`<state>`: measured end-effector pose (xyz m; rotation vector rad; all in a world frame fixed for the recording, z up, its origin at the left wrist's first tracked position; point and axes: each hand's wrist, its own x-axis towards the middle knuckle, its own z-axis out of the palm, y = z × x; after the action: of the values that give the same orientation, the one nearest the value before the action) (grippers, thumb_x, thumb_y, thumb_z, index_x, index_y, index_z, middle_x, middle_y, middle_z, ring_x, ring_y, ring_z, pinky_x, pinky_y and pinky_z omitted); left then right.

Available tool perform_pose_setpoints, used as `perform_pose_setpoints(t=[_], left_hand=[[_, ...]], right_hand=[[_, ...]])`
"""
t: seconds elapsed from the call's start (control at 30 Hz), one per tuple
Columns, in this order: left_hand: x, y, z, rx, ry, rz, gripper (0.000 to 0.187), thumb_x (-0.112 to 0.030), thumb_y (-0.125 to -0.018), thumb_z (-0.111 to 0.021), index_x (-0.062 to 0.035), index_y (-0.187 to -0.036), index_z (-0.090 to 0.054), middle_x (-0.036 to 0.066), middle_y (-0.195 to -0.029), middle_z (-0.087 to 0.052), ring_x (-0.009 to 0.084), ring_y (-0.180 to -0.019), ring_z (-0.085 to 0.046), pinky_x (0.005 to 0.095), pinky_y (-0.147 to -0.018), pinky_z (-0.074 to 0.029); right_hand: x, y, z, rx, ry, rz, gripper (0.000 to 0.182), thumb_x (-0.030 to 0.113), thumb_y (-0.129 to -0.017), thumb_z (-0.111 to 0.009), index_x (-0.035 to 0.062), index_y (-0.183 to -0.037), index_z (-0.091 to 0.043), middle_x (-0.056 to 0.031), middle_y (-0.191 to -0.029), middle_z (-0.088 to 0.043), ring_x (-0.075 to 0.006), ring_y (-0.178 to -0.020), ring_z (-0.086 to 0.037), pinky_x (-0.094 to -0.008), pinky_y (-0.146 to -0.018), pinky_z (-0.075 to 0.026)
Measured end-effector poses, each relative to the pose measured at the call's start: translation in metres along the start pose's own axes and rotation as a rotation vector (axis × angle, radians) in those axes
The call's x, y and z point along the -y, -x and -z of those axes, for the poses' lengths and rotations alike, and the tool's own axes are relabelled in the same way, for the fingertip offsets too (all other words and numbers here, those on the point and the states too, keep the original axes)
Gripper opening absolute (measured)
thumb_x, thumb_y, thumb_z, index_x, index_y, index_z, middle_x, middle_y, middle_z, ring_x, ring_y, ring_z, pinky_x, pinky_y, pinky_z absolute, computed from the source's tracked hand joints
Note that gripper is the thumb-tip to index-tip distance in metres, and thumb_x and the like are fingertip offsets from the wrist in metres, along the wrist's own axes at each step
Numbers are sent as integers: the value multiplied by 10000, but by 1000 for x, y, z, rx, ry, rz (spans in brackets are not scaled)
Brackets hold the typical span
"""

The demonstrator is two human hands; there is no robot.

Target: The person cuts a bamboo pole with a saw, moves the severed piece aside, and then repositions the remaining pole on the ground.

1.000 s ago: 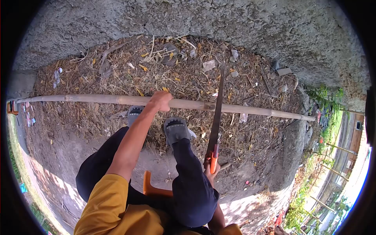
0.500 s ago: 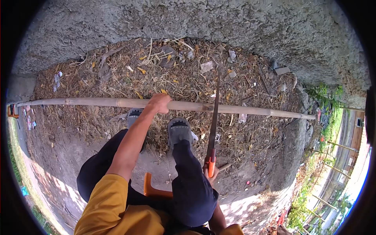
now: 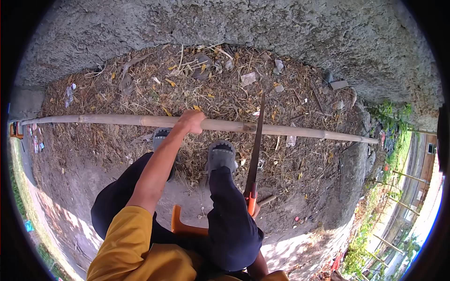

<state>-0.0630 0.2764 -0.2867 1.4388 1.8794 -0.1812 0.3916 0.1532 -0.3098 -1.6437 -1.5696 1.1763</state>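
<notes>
A long bamboo pole [image 3: 281, 130] runs across the view from left to right. My left hand [image 3: 191, 122] is wrapped round it near its middle. Lower right, my right hand [image 3: 256, 210] grips the orange handle of a hand saw [image 3: 256, 161], partly hidden behind my knee. The saw's dark blade crosses over the pole just right of a dark node, its tip pointing at the wall. Both of my shoes [image 3: 220, 157] are on the ground just below the pole, one on each side of my left forearm.
A rough concrete wall [image 3: 225, 23] rises beyond the pole. Dry grass, leaves and litter cover the ground [image 3: 300, 187]. An orange plastic seat [image 3: 183, 222] shows beneath me. A short stick [image 3: 267, 200] lies right of the saw handle. Green plants [image 3: 393, 126] grow at the far right.
The saw has been drawn back slightly toward me across the pole. My right knee and shoe have shifted a little to the right. My left hand stays on the pole.
</notes>
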Motion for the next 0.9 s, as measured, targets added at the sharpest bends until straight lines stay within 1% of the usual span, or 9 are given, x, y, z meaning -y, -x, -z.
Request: perform_pose_setpoints(t=[0.1,0.2,0.27,0.37,0.47,0.6,0.73,0.83,0.9], left_hand=[[-5,4,-10,-13,13,7,395,-106,-669,-686,-140,-1057,-757,143,-1001,-744,326,-976,-712,433,-899,-571],[-2,1,0,-30,-8,23,399,-110,-674,-686,-135,-1067,-755,143,-1019,-744,332,-990,-709,435,-905,-569],[0,-3,12,35,14,-18,459,-130,-632,-707,-150,-1088,-749,143,-1018,-742,338,-988,-704,447,-900,-566],[1,-1,-4,16,27,-2,413,-120,-676,-698,-131,-1085,-753,144,-1053,-741,341,-1009,-702,435,-922,-565],[1,-3,-2,27,46,2,422,-119,-666,-701,-128,-1085,-754,153,-1050,-741,342,-1019,-700,443,-926,-563],[-1,0,-4,7,29,5,413,-121,-649,-702,-127,-1059,-757,150,-1032,-741,339,-1013,-701,441,-918,-566],[-3,-2,15,10,14,17,412,-111,-647,-696,-125,-1054,-758,150,-1037,-741,337,-1013,-701,437,-918,-565],[-2,3,2,17,49,-3,421,-106,-648,-693,-123,-1063,-755,147,-1053,-739,335,-1014,-703,434,-911,-567],[-1,-2,-6,-35,29,-7,416,-116,-651,-698,-122,-1064,-752,142,-1052,-739,334,-1004,-704,432,-904,-569]], right_hand=[[30,-5,2,23,-182,-143,101,88,-883,-662,-6,-846,-659,20,-659,-559,-69,-588,-495,-272,-533,-406],[21,-66,-25,60,-231,4,115,107,-892,-664,-4,-865,-674,20,-649,-559,-69,-580,-489,-271,-524,-395],[20,-81,-33,130,-33,116,79,96,-903,-613,19,-886,-623,8,-678,-558,-90,-587,-499,-276,-535,-403],[41,-42,-19,23,-248,-104,131,111,-890,-661,-1,-824,-677,19,-625,-547,-67,-563,-481,-300,-519,-405],[34,8,4,27,46,64,121,101,-859,-685,-14,-823,-671,4,-613,-547,-79,-562,-497,-298,-528,-425],[11,-12,-12,-80,-66,-11,121,87,-865,-670,-18,-805,-663,-13,-609,-563,-85,-558,-516,-306,-522,-433],[14,-65,-24,57,15,91,128,88,-890,-647,-26,-834,-663,-13,-615,-581,-94,-553,-541,-304,-517,-433],[16,-40,-13,45,-130,-69,143,98,-897,-648,-24,-824,-668,-8,-605,-578,-99,-543,-538,-310,-513,-435],[1,-10,-18,-175,-106,84,162,109,-907,-646,-15,-804,-658,5,-582,-545,-93,-528,-510,-308,-498,-412]])
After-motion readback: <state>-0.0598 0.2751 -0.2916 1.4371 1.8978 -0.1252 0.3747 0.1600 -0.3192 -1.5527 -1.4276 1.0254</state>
